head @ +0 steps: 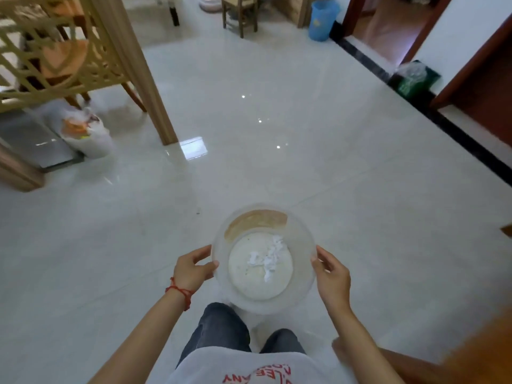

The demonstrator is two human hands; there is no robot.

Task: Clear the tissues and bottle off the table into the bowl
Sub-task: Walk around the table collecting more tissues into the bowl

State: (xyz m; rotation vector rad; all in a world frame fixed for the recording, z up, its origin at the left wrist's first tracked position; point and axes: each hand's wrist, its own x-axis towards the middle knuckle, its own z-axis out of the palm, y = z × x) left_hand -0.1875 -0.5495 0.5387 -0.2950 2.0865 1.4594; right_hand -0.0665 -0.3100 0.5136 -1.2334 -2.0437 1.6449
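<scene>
- Over the glossy tiled floor (277, 134), a clear plastic bowl (300, 295) is held out in front of the person's legs, no tabletop under it.
- left hand (191, 270) grips the bowl's left rim, thumb hooked over the edge (red string bracelet (178, 292) on that wrist).
- right hand (332, 275) clamps the right rim the same way, fingers curled around the outside.
- crumpled white tissues (267, 259) sit in the bottom of the bowl, right of centre. Can't make out a bottle in there, it's a bit blurry.
- brownish smear or reflection on the bowl's far wall, can't tell which.
- further off: a blue wastebasket (322, 19) near the far wall, a green bin (414, 79) by the doorway on the right, and a full plastic bag (86, 131) beside the lattice wooden partition (55, 59) on the left.
</scene>
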